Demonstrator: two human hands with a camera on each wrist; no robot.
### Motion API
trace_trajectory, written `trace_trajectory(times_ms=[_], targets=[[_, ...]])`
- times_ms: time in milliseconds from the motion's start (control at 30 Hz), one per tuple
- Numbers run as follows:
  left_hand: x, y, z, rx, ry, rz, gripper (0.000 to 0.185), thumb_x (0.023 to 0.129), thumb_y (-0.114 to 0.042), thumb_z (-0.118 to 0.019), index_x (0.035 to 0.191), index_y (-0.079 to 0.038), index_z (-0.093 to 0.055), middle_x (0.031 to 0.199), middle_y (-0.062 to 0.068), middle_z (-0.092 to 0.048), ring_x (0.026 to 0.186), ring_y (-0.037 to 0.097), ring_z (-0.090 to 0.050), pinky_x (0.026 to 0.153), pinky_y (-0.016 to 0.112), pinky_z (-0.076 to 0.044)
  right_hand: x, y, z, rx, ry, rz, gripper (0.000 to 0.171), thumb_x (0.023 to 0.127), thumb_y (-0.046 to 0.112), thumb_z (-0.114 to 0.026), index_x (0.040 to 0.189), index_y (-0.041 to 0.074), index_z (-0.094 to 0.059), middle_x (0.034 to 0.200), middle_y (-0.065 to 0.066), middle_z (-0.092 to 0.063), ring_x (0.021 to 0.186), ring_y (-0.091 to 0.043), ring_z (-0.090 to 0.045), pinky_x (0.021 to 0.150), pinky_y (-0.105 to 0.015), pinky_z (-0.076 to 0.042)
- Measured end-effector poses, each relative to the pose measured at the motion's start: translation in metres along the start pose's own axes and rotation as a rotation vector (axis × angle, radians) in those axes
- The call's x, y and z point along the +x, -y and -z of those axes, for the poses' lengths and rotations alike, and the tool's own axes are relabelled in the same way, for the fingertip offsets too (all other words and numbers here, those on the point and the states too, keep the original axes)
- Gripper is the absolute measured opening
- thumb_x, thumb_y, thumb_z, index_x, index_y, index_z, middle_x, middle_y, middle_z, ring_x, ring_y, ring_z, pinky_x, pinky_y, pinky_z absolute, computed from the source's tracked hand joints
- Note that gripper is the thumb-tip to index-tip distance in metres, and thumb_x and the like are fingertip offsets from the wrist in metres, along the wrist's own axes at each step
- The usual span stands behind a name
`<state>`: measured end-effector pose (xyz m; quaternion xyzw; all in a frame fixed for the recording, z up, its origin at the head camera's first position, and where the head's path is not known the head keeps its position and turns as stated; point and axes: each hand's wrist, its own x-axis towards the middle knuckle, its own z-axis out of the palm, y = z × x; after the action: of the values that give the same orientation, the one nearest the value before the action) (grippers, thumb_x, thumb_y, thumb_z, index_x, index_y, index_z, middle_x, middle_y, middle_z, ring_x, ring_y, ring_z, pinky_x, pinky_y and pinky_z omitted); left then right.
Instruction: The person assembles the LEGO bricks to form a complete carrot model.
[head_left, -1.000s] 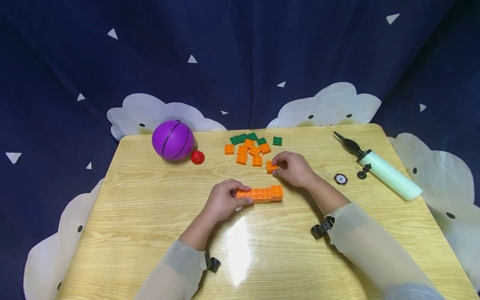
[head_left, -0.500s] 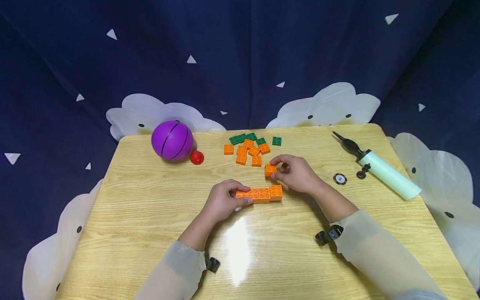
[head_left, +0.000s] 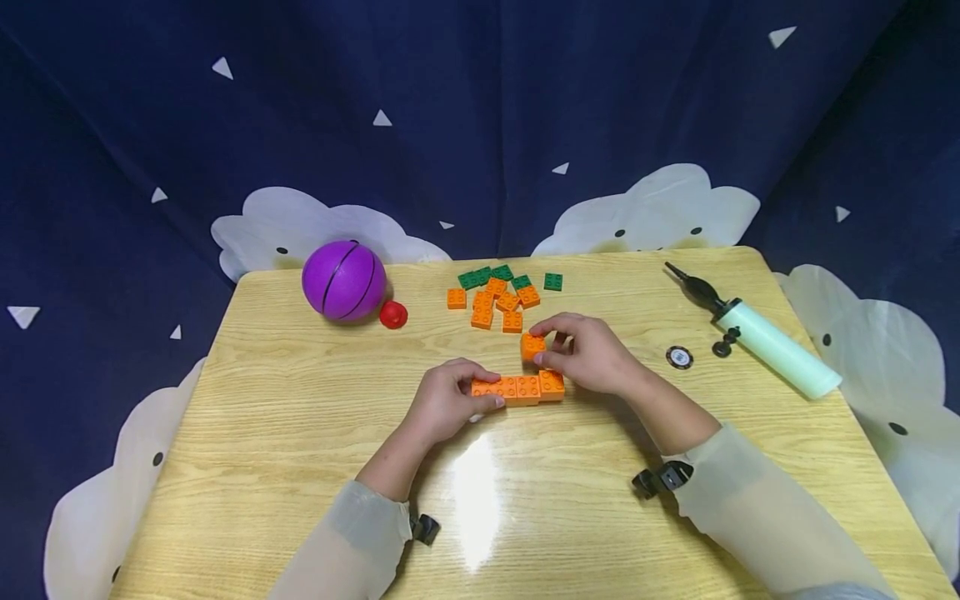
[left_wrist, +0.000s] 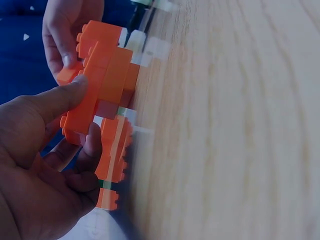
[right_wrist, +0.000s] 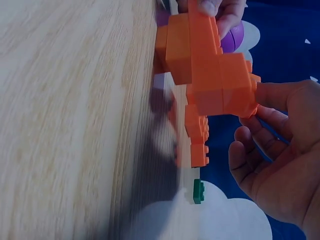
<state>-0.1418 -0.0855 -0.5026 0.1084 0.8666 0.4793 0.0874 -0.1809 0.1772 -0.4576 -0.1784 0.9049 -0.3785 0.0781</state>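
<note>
Orange bricks (head_left: 517,388), purple ball (head_left: 343,281), wood-grain table (head_left: 300,433)

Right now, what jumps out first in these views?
The two hands at mid-table: the left hand grips one end of a row of orange bricks, and the right hand pinches a single orange brick just above the row's other end. Behind them lies a loose pile of orange and green bricks, with a purple ball at far left and a pale green pump at the right edge.

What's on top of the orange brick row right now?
Above the right end of the orange brick row, the right hand pinches a single orange brick. Whether it touches the row is hidden. The left hand covers the left end.
</note>
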Motion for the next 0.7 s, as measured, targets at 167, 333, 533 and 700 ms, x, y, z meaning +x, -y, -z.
trace_trajectory(times_ms=[167,333,533,700], targets=[[0.000,0.001,0.000,0.003,-0.004,-0.003,0.026,0.080,-0.026,-0.093,0.104,-0.027,-0.082,0.085,-0.006,-0.065,0.069,0.017,-0.052,0.060,0.030,-0.042,-0.004,0.007,-0.002,0.000,0.012,0.035,0.032,0.091,0.021,-0.081,0.122,0.017,-0.073,0.109,0.001,-0.069,0.080,-0.020,-0.059,0.071,-0.036,-0.051],[0.001,0.001,0.000,0.014,-0.003,-0.010,0.027,0.080,-0.026,-0.093,0.104,-0.027,-0.082,0.085,-0.005,-0.064,0.069,0.017,-0.051,0.061,0.030,-0.042,-0.008,0.011,-0.005,-0.001,0.027,0.042,0.031,0.091,0.022,-0.082,0.121,0.019,-0.073,0.115,0.003,-0.070,0.087,-0.020,-0.059,0.075,-0.036,-0.051],[0.001,0.002,0.000,0.011,-0.004,-0.009,0.026,0.079,-0.027,-0.093,0.103,-0.028,-0.082,0.087,-0.008,-0.065,0.070,0.017,-0.052,0.062,0.030,-0.042,-0.015,0.014,-0.008,0.005,0.053,0.049,0.032,0.090,0.020,-0.082,0.121,0.018,-0.073,0.121,0.001,-0.069,0.096,-0.024,-0.061,0.079,-0.038,-0.052],[0.001,0.001,0.000,0.003,-0.003,-0.009,0.027,0.079,-0.027,-0.093,0.103,-0.027,-0.082,0.086,-0.007,-0.065,0.070,0.017,-0.052,0.061,0.030,-0.042,-0.020,0.016,-0.012,-0.065,0.058,0.114,0.037,0.090,0.020,-0.082,0.125,0.017,-0.072,0.123,0.002,-0.069,0.102,-0.021,-0.061,0.086,-0.040,-0.052]])
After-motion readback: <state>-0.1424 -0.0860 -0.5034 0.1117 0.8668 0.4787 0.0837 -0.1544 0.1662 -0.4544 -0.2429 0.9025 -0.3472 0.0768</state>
